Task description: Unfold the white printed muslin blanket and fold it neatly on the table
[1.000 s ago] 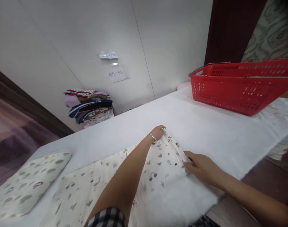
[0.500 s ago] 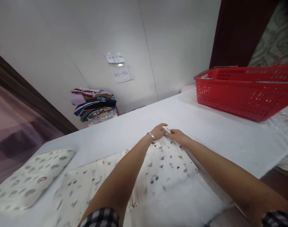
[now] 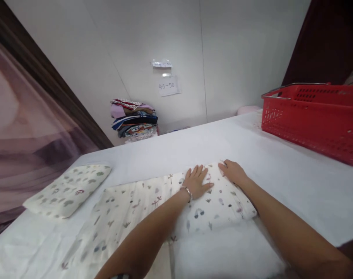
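Observation:
A white cloth printed with small plants and animals (image 3: 141, 203) lies on the white table (image 3: 281, 182), its right end folded over into a thicker pad. My left hand (image 3: 197, 182) rests flat on that folded end, fingers spread; a bracelet is on the wrist. My right hand (image 3: 233, 171) lies palm down at the far right corner of the fold, its fingers bent onto the cloth. Neither hand holds anything up.
A folded printed cloth (image 3: 69, 189) lies at the left of the table. A red plastic basket (image 3: 316, 116) stands at the far right. A stack of folded coloured fabrics (image 3: 134, 121) sits against the back wall under paper labels (image 3: 169, 85).
My right hand left the fold's near corner and went to the far corner beside my left hand. My left hand opened flat onto the cloth. The view swung left.

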`<state>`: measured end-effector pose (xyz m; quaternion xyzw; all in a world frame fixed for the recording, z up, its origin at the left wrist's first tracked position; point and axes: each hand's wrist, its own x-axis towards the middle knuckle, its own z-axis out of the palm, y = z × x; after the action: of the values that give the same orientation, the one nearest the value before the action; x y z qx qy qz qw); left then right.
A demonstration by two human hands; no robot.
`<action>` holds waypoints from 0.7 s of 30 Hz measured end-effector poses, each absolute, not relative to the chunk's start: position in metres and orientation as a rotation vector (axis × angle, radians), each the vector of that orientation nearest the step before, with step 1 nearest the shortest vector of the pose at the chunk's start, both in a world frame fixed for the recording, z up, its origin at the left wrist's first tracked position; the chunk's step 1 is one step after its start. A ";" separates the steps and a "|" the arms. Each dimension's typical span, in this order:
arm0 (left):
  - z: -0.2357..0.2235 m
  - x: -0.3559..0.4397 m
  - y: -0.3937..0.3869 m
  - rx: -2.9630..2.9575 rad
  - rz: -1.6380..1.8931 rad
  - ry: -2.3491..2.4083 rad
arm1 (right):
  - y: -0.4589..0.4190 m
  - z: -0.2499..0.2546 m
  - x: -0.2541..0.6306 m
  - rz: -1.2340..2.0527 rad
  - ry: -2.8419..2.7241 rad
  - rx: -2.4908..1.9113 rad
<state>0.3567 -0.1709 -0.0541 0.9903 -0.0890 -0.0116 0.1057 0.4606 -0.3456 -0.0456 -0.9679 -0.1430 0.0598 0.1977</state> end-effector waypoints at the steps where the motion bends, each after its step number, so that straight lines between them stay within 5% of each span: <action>1: -0.055 0.357 -0.169 2.907 -0.077 -0.239 | -0.347 -0.045 0.461 0.191 -0.397 -2.738; 7: -0.043 0.331 -0.145 2.923 0.108 -0.208 | -0.357 -0.052 0.471 0.239 -0.463 -2.732; 21: -0.042 0.270 -0.044 2.889 -0.077 0.335 | -0.374 -0.048 0.485 0.388 -0.490 -2.758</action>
<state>0.2703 -0.0444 -0.0422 0.9863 0.1144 -0.0262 0.1157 0.4845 -0.3739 -0.0480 -0.9633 -0.1710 0.1355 0.1563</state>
